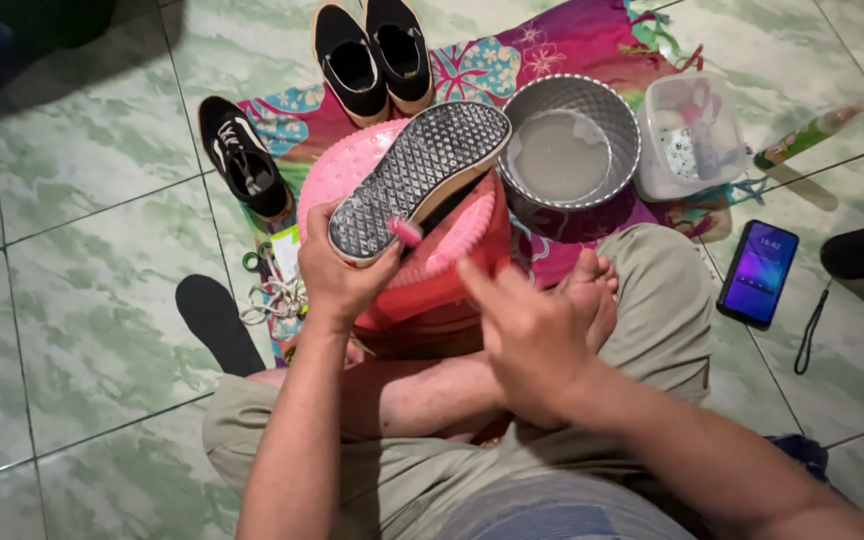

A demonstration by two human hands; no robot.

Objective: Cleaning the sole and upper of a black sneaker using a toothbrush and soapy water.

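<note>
The left hand (337, 275) grips the heel of a sneaker (417, 180) (sole up) over a pink basin (452, 250). The right hand (527, 335), fingers loosely curled, holds nothing, just beside the basin's near rim.

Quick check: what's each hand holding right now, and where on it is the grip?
Left hand grips the upturned shoe at one end, sole facing up. Right hand seems closed on a pink brush; the grip itself is hidden.

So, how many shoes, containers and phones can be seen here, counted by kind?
Shoes: 4 (one held sole-up in the left hand, a pair, a single)
Containers: 3 (pink basin, metal bowl, clear tub)
Phones: 1
Total: 8
</note>
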